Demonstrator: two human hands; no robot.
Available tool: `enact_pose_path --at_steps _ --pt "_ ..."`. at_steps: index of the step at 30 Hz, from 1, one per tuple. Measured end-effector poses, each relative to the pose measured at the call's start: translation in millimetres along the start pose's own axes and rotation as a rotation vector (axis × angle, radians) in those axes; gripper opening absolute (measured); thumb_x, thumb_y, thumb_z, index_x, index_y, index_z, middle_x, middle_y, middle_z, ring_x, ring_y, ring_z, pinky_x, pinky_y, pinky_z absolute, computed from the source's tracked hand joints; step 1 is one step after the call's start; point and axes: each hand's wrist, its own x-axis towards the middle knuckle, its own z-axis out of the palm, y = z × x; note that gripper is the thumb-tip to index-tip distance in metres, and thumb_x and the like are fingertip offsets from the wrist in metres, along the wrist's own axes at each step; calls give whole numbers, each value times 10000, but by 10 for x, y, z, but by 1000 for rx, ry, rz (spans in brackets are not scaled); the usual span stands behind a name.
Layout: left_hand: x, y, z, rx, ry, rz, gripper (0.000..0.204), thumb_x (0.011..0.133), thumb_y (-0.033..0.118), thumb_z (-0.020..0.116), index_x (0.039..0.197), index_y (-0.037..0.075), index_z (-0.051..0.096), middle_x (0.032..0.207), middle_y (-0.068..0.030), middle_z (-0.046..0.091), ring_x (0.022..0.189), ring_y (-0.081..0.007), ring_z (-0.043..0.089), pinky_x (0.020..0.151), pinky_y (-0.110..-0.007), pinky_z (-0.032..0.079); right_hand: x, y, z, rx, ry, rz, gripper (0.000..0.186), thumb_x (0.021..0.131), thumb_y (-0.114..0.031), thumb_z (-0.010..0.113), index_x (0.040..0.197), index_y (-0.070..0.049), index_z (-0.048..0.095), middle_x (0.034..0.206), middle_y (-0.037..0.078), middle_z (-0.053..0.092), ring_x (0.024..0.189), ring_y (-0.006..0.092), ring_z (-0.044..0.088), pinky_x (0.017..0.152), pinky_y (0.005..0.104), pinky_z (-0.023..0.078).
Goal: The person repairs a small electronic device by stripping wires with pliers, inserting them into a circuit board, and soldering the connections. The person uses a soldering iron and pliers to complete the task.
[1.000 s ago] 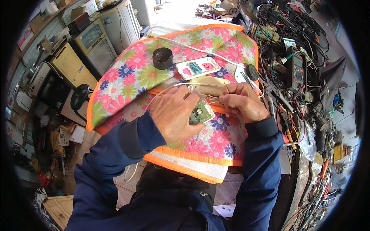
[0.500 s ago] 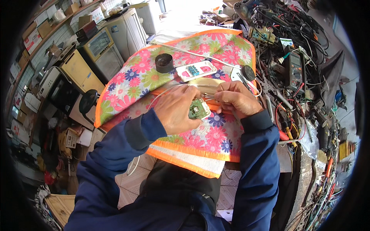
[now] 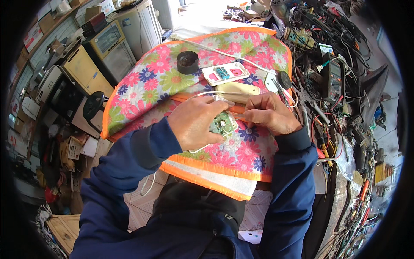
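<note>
My left hand (image 3: 192, 123) grips a small green circuit board (image 3: 222, 124) by its edge, thumb below and fingers over the top. Thin wires run from the board toward my right hand (image 3: 272, 115), whose thumb and forefinger are pinched on them. Just beyond my hands lies a cream plastic cover (image 3: 238, 89) with a white cable across it. Behind that rests a white rectangular frame (image 3: 210, 77) with a light-blue terminal-like block (image 3: 222, 73) on it. All of this is over a flowered cloth (image 3: 172, 82) with orange edging.
A black round tin (image 3: 187, 63) stands on the cloth's far part. A black disc (image 3: 283, 80) lies at the right beside scissors-like tools. Tangled cables and a multimeter (image 3: 333, 82) crowd the right side. Cabinets (image 3: 84, 77) and a black stool (image 3: 94, 105) stand at the left.
My right hand has shifted slightly right and down, still pinching the wires. The board in my left hand is turned a little, and the whole view has moved slightly.
</note>
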Motion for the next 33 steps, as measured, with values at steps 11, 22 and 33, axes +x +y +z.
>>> enact_pose_path --at_steps 11,22,33 --pt "-17 20 -23 -52 -11 9 690 738 220 863 1348 5 622 1179 -221 660 1074 -393 652 947 -445 527 12 -6 48 -72 -35 -10 140 892 -149 714 829 -29 745 678 -36 613 612 52 492 562 258 372" --pt "19 82 -28 -8 -1 37 600 747 209 840 1259 -35 646 1068 -215 671 1048 -394 646 932 -472 512 26 30 25 -66 29 121 197 852 -206 695 792 -22 732 598 -16 571 500 71 459 479 258 332" --pt "30 200 -55 66 -38 -16 593 754 188 830 1283 -12 652 1139 -209 655 1067 -386 648 929 -442 532 12 30 27 -14 19 103 270 889 -279 688 763 -42 722 614 -25 569 500 64 450 474 273 322"
